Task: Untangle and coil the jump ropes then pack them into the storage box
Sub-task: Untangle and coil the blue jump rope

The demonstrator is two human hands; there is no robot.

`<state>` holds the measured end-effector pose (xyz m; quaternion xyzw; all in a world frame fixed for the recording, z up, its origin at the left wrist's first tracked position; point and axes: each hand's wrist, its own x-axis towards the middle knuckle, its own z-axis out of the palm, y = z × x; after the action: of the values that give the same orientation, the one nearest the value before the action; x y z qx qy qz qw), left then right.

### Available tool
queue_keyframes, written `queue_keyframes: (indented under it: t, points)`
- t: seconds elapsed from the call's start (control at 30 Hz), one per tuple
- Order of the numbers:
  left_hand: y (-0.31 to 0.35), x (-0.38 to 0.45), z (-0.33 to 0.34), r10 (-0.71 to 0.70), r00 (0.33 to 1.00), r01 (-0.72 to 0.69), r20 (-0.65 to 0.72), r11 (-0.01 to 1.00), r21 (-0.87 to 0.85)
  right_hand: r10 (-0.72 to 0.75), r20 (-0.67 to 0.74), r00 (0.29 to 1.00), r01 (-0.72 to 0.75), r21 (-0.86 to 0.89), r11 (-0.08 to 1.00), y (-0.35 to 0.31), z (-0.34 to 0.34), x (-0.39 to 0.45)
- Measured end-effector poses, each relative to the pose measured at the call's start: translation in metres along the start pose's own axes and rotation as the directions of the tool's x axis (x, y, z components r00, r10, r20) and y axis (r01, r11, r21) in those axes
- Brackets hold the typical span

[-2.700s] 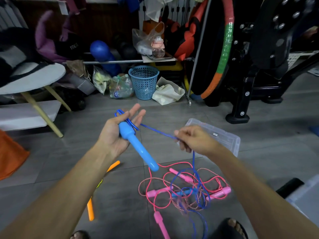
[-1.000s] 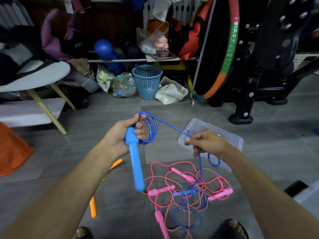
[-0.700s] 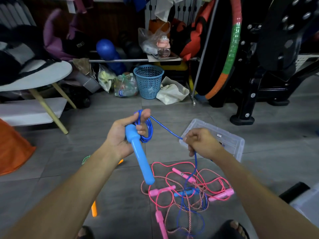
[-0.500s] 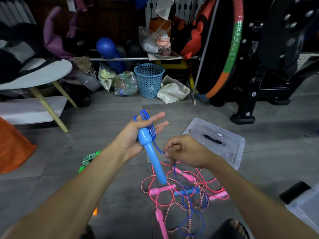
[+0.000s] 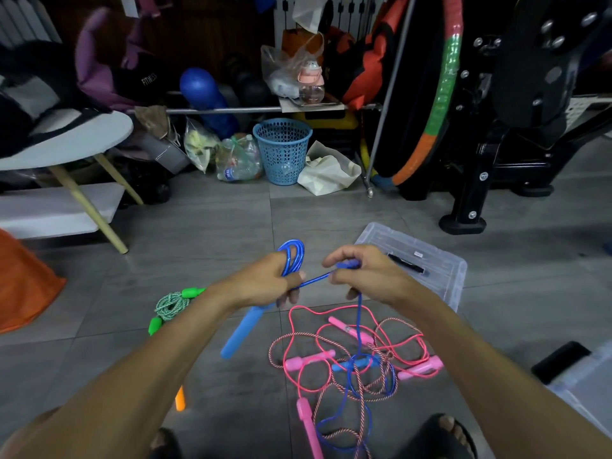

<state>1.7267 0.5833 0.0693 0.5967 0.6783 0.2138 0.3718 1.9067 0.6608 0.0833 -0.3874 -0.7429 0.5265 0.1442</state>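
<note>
Left hand (image 5: pixel 265 286) clenched round the blue rope (image 5: pixel 293 256) coils and handle; right hand (image 5: pixel 367 276) pinching the cord taut between them; the rest trails into the pink tangle (image 5: pixel 351 356) on the floor; clear storage box (image 5: pixel 440 270) just beyond.

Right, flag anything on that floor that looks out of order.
The pile below the hands is knotted: the blue rope runs down into it, crossing pink cords and handles. The green rope is already coiled, lying apart on the tiles. The storage box holds no rope yet.
</note>
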Motion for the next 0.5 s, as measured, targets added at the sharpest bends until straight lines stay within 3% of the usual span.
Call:
queue_keyframes:
  t: [0.13,0.17,0.23,0.37,0.5]
  points:
    - [-0.005,-0.007,-0.011,-0.094,0.990,0.123,0.109,0.945,-0.305,0.029,-0.222,0.975,0.027,0.244,0.969,0.007,-0.024,0.007]
    - [-0.005,-0.009,-0.015,-0.099,0.985,0.146,0.142,0.915,-0.377,0.028,-0.298,0.954,0.044,0.233,0.972,0.010,-0.030,0.008]
    - [-0.006,-0.011,-0.021,-0.083,0.977,0.166,0.195,0.870,-0.464,-0.039,-0.404,0.914,0.060,0.040,0.997,0.019,-0.038,0.011]
    - [-0.005,-0.011,-0.023,-0.025,0.969,0.160,0.246,0.823,-0.546,-0.146,-0.430,0.891,0.031,-0.262,0.965,0.034,-0.040,0.014]
    - [-0.003,-0.010,-0.015,-0.028,0.949,0.221,0.314,0.769,-0.599,-0.103,-0.342,0.934,0.038,-0.193,0.980,0.032,-0.036,0.013]
